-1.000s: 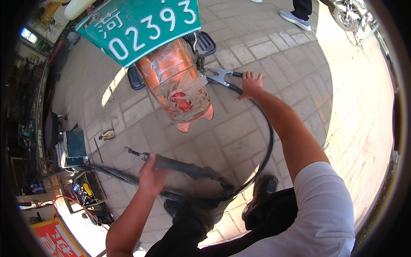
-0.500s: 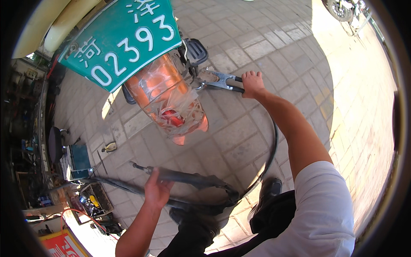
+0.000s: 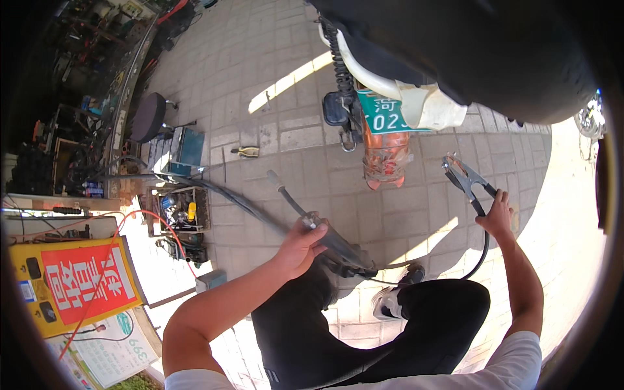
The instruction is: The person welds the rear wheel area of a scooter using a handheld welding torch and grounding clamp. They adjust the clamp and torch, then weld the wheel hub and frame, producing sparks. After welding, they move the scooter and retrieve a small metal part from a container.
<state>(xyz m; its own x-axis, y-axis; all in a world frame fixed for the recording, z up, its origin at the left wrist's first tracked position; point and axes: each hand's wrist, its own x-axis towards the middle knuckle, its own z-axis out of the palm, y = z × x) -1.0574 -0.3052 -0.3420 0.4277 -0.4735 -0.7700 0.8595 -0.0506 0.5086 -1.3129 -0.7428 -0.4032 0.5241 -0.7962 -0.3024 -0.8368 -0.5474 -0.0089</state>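
Note:
My left hand is closed around a welding torch, a long black handle with a thin neck pointing up and away. From its lower end a black cable runs down near my shoes. Out to the right, my right hand grips a grey metal welding ground clamp by its black handles. The clamp's jaws point away from me, in the air beside the vehicle's rear. A cable loops from it toward my feet. Ahead is the two-wheeler's orange, plastic-wrapped rear lamp below a green plate.
The vehicle's big black part overhangs the upper right. Yellow-handled pliers lie on the paving. To the left are a round dark stool, a teal box, a crate of tools and a yellow-red sign. A thick cable crosses the ground.
My view has shifted, and the vehicle's rear now sits farther off and to the right. The clamp, earlier at the metal by the footrest, is now apart from it. Both hands keep their holds.

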